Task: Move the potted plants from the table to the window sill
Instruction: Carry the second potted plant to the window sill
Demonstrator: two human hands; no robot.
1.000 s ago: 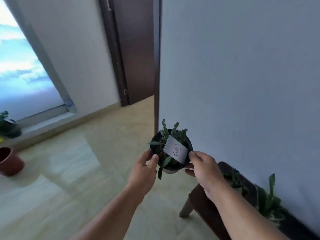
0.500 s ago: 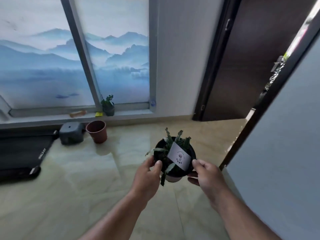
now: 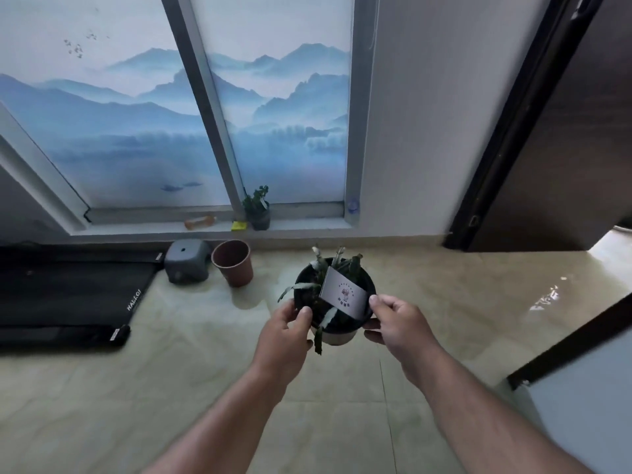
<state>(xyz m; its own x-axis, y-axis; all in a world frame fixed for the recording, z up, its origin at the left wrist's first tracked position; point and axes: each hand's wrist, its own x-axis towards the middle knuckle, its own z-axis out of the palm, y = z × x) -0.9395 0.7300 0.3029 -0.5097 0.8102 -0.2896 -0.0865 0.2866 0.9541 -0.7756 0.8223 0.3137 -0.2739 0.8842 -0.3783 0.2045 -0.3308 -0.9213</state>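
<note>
I carry a small potted plant (image 3: 337,321) in a black pot with a white tag (image 3: 343,291) stuck in it, held in front of me above the floor. My left hand (image 3: 284,336) grips the pot's left rim with thumb on top. My right hand (image 3: 398,325) grips its right side. The window sill (image 3: 307,224) runs along the base of the window ahead. Another small potted plant (image 3: 258,210) stands on the sill near the window's middle post.
An empty brown pot (image 3: 234,263) and a grey stool (image 3: 186,261) sit on the floor below the sill. A black treadmill (image 3: 68,295) lies at left. A bottle (image 3: 200,222) and a yellow item (image 3: 238,226) lie on the sill. A dark door (image 3: 547,131) stands at right.
The view has swung left from the table and wall to face the window. Both hands keep holding the same pot, and the sill has come closer.
</note>
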